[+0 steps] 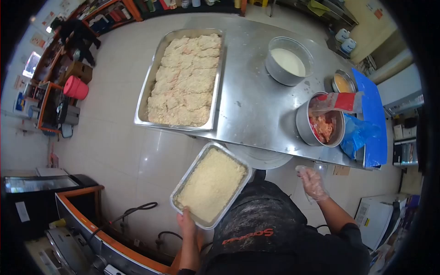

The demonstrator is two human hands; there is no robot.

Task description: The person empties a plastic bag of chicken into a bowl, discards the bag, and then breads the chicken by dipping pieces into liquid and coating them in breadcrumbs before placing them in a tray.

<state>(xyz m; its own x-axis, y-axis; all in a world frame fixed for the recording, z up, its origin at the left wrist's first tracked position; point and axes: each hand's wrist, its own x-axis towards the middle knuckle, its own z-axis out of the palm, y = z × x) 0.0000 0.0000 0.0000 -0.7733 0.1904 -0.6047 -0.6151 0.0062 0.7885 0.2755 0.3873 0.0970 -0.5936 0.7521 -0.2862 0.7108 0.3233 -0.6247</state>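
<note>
My left hand [187, 223] grips the near edge of a metal tray [173, 200] filled with pale crumbs [213, 185], held in front of my apron, just off the table. My right hand [314, 184], in a clear plastic glove, is raised beside the table's near edge. Its fingers are bent and bunched, and whether they hold anything cannot be made out. On the table, a large steel tray [142, 112] holds rows of crumb-coated pieces [185, 80]. A round pot [305, 121] with raw meat [322, 128] stands at the right, partly under a red and clear plastic bag [341, 101].
The steel table [247, 110] also bears a pot of white liquid [279, 73], a bowl of yellow liquid [342, 83], a blue plastic bag [357, 135] and a blue board [373, 123]. A person [78, 39] bends at the far left near a red bin [76, 87].
</note>
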